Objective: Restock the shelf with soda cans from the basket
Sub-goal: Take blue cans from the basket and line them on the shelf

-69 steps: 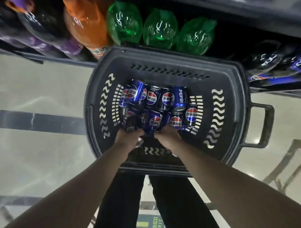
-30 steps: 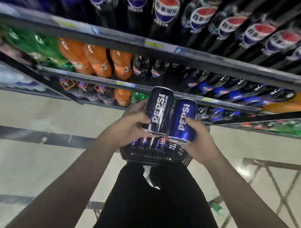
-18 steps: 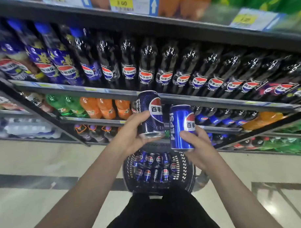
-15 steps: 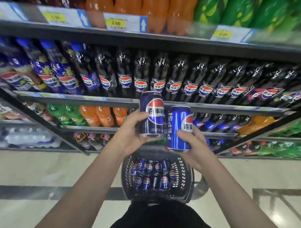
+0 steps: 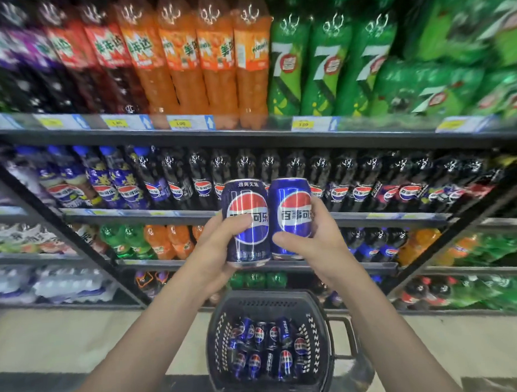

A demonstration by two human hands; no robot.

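Observation:
My left hand (image 5: 216, 250) grips a dark navy Pepsi can (image 5: 246, 222) upright. My right hand (image 5: 317, 240) grips a brighter blue Pepsi can (image 5: 290, 215) beside it, and the two cans touch side by side. Both are held up in front of the shelf (image 5: 249, 137) rack, level with the row of cola bottles (image 5: 280, 177). Below my arms the dark plastic basket (image 5: 269, 301) sits on the floor with several Pepsi cans (image 5: 265, 351) lying in it.
The top shelf holds orange soda bottles (image 5: 205, 60) and green 7-Up bottles (image 5: 329, 67) above yellow price tags (image 5: 190, 123). Lower shelves carry more green, orange and dark bottles. Packs of water (image 5: 58, 288) sit low at the left. The floor is pale tile.
Both hands lifted a can each out of the basket and raised them to shelf height. The cans turned so their logos face me, and my view tilted up the rack.

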